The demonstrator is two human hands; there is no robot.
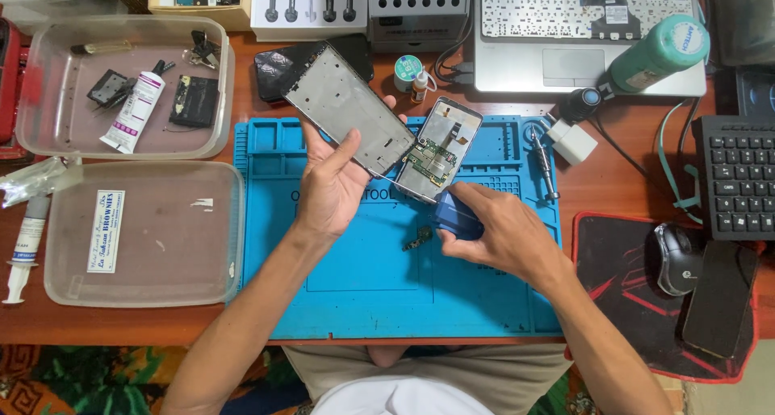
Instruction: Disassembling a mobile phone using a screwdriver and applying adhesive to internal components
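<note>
The scene is evenly and brightly lit by soft, diffuse light, so the blue work mat (500,302) shows saturated colour and only faint, short shadows lie under the left hand (331,185) and right hand (496,229). Mild glare whitens the metal phone frame (347,108) and the clear plastic lid (145,233) near the table's left edge. Focus is sharp across the middle, while wide-angle distortion bends the table's edges and the corners look slightly softer.

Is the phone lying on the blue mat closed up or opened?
Opened: the phone lies on the blue mat with its circuit board bare, beside the right hand.
</note>
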